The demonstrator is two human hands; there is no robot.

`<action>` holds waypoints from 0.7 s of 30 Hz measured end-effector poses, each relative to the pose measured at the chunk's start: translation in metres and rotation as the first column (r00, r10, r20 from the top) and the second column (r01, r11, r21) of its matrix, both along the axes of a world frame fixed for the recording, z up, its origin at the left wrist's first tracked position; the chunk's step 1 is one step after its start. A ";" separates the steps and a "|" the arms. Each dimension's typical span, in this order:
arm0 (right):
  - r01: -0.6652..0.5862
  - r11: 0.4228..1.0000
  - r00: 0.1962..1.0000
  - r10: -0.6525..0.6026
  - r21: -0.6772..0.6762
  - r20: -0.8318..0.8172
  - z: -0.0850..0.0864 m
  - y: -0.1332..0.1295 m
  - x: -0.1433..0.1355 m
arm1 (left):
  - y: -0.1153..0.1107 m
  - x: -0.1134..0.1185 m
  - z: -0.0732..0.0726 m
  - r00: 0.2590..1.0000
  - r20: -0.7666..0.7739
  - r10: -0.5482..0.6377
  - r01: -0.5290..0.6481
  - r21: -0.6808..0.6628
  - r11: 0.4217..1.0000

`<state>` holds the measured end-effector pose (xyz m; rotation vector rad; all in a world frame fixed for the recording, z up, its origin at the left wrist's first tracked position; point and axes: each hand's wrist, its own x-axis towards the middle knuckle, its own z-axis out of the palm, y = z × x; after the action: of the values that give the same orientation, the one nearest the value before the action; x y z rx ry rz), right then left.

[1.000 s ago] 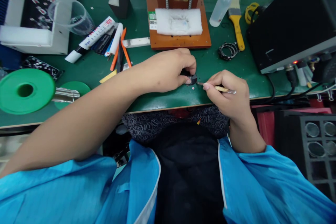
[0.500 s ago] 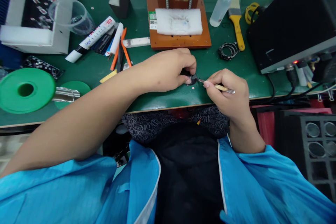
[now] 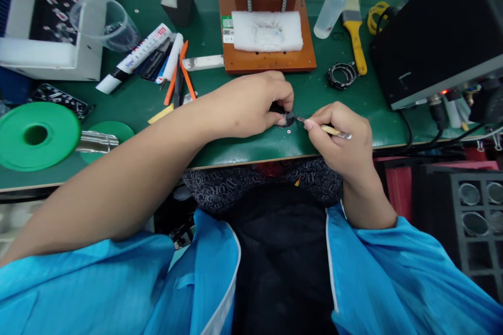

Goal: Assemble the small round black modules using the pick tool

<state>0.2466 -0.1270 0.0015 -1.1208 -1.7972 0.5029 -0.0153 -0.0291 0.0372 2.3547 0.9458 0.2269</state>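
Note:
A small dark round part (image 3: 288, 119) lies at the front of the green table, mostly covered by fingers. My left hand (image 3: 257, 104) grips it between thumb and fingers. From the right, my right hand (image 3: 341, 133) pinches a thin tool with a yellowish handle (image 3: 330, 130), its metal tip at the edge of the round part. Just below the part, a tiny white piece (image 3: 288, 131) rests on the table. Further right sits a dark ring-shaped watch case (image 3: 341, 76).
An orange-brown press (image 3: 271, 60) bearing white foam stands behind my hands. A marker (image 3: 143, 49), tweezers (image 3: 188, 78) and a green spool (image 3: 58, 136) lie left. A bottle (image 3: 332, 8), a yellow brush (image 3: 356, 42) and a black box (image 3: 436, 26) are right.

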 end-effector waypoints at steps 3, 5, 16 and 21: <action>-0.037 0.998 0.999 0.037 -0.040 -0.006 0.000 0.000 0.001 | 0.000 0.000 0.000 1.000 0.004 0.003 -0.003 -0.011 1.000; -0.024 0.998 1.000 0.025 -0.052 0.008 0.000 0.000 0.001 | 0.001 -0.001 -0.001 1.000 0.018 -0.001 0.001 -0.009 1.000; 0.016 1.000 0.999 -0.016 -0.002 0.032 0.002 0.002 -0.004 | 0.001 -0.002 -0.002 1.000 0.022 -0.004 0.004 0.009 1.000; -0.015 1.000 1.000 0.015 -0.020 -0.026 0.000 0.002 -0.002 | 0.001 -0.002 -0.002 0.999 0.033 -0.006 0.006 0.011 1.000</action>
<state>0.2444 -0.1253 0.0015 -1.1107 -1.7830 0.5437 -0.0169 -0.0281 0.0349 2.3564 0.9242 0.2686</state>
